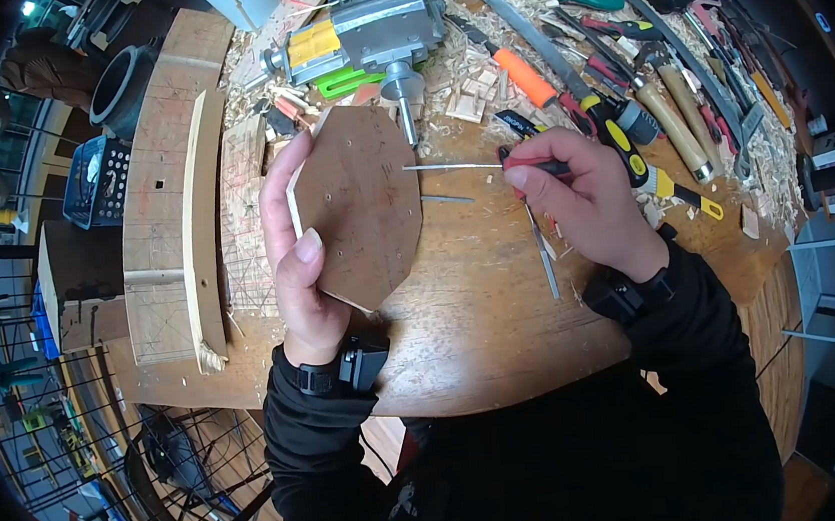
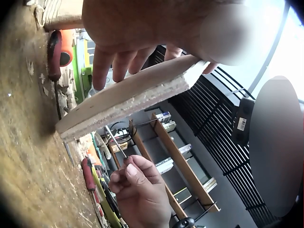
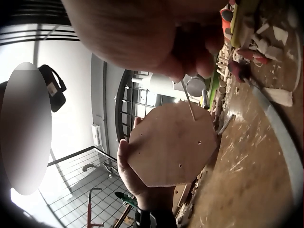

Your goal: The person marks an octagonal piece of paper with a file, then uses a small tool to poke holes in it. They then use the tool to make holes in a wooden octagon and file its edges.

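Observation:
In the head view my left hand [image 1: 304, 296] holds up an octagonal wooden board [image 1: 357, 206], thumb on its near face and fingers behind. Several small holes dot that face, with faint pencil marks. My right hand [image 1: 587, 194] grips the red-and-black handle of a thin round file [image 1: 454, 167]. Its slim rod points left, and the tip meets the board's face near the right edge. From the right wrist, the rod [image 3: 188, 100] reaches the upper part of the board [image 3: 171, 142]. The left wrist view shows the board's rough, pale edge [image 2: 128, 109] tilted above the table.
Slim metal files [image 1: 544, 253] lie on the wooden table [image 1: 477, 355] under the hands. A vise [image 1: 385, 23] stands at the back among wood shavings. Chisels, files and an orange-handled tool [image 1: 525, 76] crowd the right. Long marked boards [image 1: 155, 195] lie on the left.

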Demonstrator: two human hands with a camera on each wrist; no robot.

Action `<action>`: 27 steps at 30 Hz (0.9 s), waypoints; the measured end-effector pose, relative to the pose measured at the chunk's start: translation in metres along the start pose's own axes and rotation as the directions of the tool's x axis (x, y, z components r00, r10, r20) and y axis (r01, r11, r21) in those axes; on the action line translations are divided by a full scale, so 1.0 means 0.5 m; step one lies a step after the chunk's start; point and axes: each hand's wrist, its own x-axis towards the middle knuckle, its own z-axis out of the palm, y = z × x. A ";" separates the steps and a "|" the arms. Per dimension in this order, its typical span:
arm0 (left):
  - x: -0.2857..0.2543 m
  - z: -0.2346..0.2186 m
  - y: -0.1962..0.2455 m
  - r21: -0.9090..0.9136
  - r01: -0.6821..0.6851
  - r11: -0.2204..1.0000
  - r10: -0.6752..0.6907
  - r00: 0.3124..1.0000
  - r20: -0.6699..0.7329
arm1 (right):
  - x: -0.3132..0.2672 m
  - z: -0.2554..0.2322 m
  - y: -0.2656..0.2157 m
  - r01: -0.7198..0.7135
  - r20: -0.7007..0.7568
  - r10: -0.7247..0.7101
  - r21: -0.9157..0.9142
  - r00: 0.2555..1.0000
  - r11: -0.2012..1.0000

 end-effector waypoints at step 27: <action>-0.003 0.008 -0.001 0.016 0.019 1.000 -0.019 1.000 -0.024 | 0.003 -0.004 0.002 0.263 0.096 -0.248 -0.205 0.964 0.943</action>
